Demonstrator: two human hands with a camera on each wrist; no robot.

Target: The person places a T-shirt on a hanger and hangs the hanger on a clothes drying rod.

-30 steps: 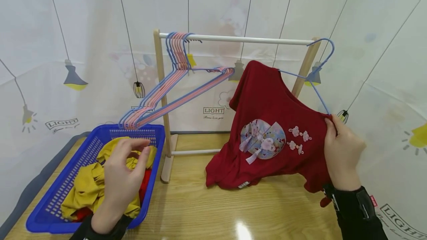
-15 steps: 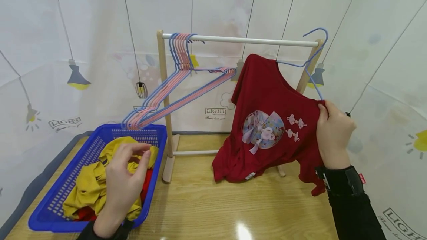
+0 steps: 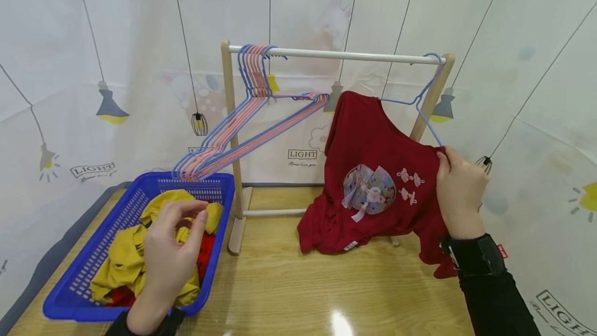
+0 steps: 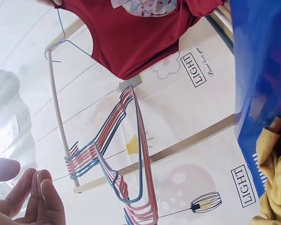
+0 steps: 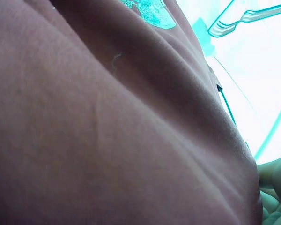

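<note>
In the head view my right hand [image 3: 462, 193] pinches the shoulder of a dark red T-shirt [image 3: 359, 134] together with the blue wire hanger [image 3: 416, 101] inside it. The hanger's hook lies over the white rail [image 3: 336, 55] at its right end. The shirt hangs askew, its lower part bunched, with a round floral patch on the front. Red cloth fills most of the right wrist view, tinted brownish there. My left hand [image 3: 170, 253] hovers over the blue basket [image 3: 76, 313], fingers loosely curved and holding nothing; its fingertips also show in the left wrist view.
Several pink and blue hangers [image 3: 254, 69] cluster at the rail's left end. Yellow garments [image 3: 123, 253] and some red cloth lie in the basket. The rack's wooden left post [image 3: 235, 180] stands beside it on the wooden table [image 3: 280, 294], before a lamp-printed backdrop.
My right hand has moved left with the shirt and hanger. The hook rose above the rail half a second ago and has come down over it. My left hand stays nearly still.
</note>
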